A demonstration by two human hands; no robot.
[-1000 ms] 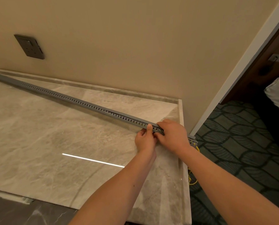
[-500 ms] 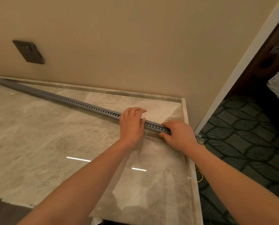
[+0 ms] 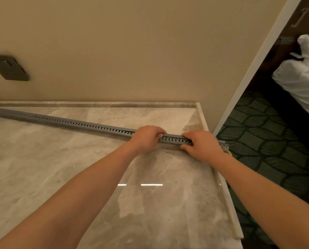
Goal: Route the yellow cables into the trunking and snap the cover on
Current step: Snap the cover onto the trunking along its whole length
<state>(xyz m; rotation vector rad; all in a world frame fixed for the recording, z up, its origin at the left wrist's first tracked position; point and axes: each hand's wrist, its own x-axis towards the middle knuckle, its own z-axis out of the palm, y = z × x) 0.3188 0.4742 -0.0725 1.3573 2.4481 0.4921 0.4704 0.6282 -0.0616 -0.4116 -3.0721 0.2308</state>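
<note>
Grey slotted trunking point(image 3: 78, 124): lies on the marble counter point(image 3: 60, 168), running far out to the left of the fingers point(image 3: 159, 131). Grips: left hand point(image 3: 146, 139) curled over its top; right hand point(image 3: 202, 146) just beside, clasping the same stretch, thumb on the near face. Glimpse of yellow cable point(image 3: 230, 153) beyond the right wrist, at the trunking's overhanging end. Dark wall plate point(image 3: 8, 68): well left, higher up.

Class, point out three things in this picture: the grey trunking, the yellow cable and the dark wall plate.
grey trunking point(image 3: 78, 123): head view, slotted side, mid-length.
yellow cable point(image 3: 230, 153): head view, short bit showing by the trunking's right end.
dark wall plate point(image 3: 8, 69): head view, middle of its face.
</note>
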